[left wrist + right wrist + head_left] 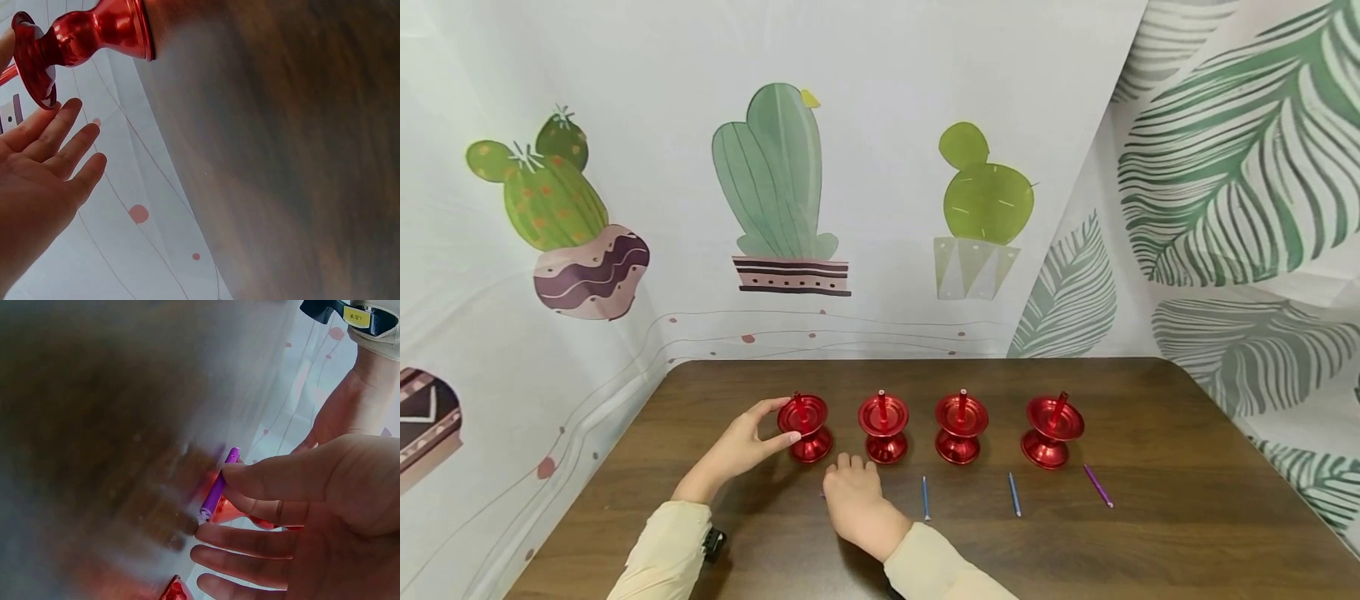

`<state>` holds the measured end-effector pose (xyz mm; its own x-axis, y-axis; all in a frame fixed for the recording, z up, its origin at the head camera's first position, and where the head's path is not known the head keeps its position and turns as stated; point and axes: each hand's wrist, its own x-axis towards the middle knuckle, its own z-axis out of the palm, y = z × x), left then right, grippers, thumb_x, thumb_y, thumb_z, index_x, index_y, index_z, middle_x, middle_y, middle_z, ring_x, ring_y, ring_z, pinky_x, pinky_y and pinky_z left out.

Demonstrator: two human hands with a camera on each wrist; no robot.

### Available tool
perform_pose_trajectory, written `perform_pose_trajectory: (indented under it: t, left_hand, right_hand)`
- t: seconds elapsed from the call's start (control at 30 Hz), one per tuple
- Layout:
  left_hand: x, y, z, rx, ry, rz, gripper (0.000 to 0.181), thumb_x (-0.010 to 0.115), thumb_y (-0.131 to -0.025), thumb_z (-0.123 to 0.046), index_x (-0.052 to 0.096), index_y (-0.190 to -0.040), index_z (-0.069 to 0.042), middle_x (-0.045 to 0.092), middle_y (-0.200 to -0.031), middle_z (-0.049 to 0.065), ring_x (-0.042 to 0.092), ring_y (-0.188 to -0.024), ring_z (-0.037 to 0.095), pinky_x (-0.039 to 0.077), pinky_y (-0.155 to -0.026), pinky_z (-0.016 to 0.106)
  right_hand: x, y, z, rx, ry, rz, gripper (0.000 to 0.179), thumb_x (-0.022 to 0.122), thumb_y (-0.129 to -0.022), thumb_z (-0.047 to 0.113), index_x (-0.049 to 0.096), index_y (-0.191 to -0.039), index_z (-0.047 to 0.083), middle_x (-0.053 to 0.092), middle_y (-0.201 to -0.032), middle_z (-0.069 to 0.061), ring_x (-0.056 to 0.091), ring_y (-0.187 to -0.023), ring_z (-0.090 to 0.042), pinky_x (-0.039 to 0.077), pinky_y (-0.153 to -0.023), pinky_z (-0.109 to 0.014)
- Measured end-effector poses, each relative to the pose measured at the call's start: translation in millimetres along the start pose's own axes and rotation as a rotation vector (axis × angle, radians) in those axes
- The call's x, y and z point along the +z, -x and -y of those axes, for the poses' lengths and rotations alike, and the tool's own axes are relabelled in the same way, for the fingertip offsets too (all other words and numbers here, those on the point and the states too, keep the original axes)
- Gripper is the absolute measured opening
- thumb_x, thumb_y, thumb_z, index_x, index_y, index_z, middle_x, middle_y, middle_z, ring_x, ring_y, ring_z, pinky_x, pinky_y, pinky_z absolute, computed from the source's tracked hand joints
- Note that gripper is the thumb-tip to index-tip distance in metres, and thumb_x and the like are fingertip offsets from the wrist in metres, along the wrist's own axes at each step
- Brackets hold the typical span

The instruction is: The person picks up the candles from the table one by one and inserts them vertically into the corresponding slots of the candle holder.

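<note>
At the left end of a row of red metal candle holders, my left hand [739, 447] holds the dish rim of the leftmost holder [812, 447] between thumb and index finger. In the left wrist view that holder [75, 39] stands on its flared base, the other fingers spread beside the dish. My right hand [856, 505] is low over the table in front of the row. Its thumb and index finger pinch a thin purple candle [215, 494], seen in the right wrist view close to the wood. From the head view this candle is mostly hidden behind the hand.
Three more red holders, the second [886, 447], the third [958, 446] and the rightmost [1045, 448], continue the row. Before them lie two blue candles [926, 497] [1015, 494] and a purple candle [1098, 486]. A patterned cloth [880, 208] hangs behind the brown table [1180, 533].
</note>
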<state>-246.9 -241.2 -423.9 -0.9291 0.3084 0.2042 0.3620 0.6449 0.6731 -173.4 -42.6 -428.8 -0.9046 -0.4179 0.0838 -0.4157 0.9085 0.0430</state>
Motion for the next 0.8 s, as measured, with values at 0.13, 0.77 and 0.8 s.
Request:
perform_pose_trajectory:
  t: [0.13, 0.77, 0.8]
  left_hand:
    - [0.2, -0.1, 0.3, -0.001, 0.002, -0.002, 0.065, 0.076, -0.084, -0.030, 0.049, -0.135, 0.000, 0.054, -0.134, 0.019, 0.047, -0.126, 0.039, 0.036, -0.101, 0.060]
    - [0.5, 0.4, 0.0, 0.037, 0.001, -0.027, 0.061, 0.076, -0.084, -0.026, 0.051, -0.133, 0.001, 0.057, -0.130, 0.020, 0.049, -0.124, 0.041, 0.037, -0.100, 0.060]
    - [0.8, 0.3, 0.1, 0.040, 0.000, -0.026, 0.062, 0.076, -0.084, -0.027, 0.051, -0.133, 0.001, 0.056, -0.130, 0.020, 0.049, -0.124, 0.041, 0.037, -0.100, 0.060]
  right_hand:
    - [-3, 0.8, -1, -0.025, -0.015, -0.019, 0.020, 0.072, -0.084, 0.021, 0.067, -0.100, 0.009, 0.053, -0.088, -0.004, 0.051, -0.085, -0.019, 0.043, -0.071, -0.031]
    - [-41, -0.6, -11, -0.184, -0.098, -0.261, 0.020, 0.074, -0.082, 0.018, 0.061, -0.094, 0.007, 0.055, -0.084, -0.003, 0.053, -0.076, -0.017, 0.043, -0.067, -0.027]
    - [-42, -2.2, -13, -0.184, -0.127, -0.265, 0.017, 0.073, -0.084, 0.017, 0.061, -0.092, 0.007, 0.054, -0.083, -0.003, 0.052, -0.075, -0.017, 0.043, -0.066, -0.027]
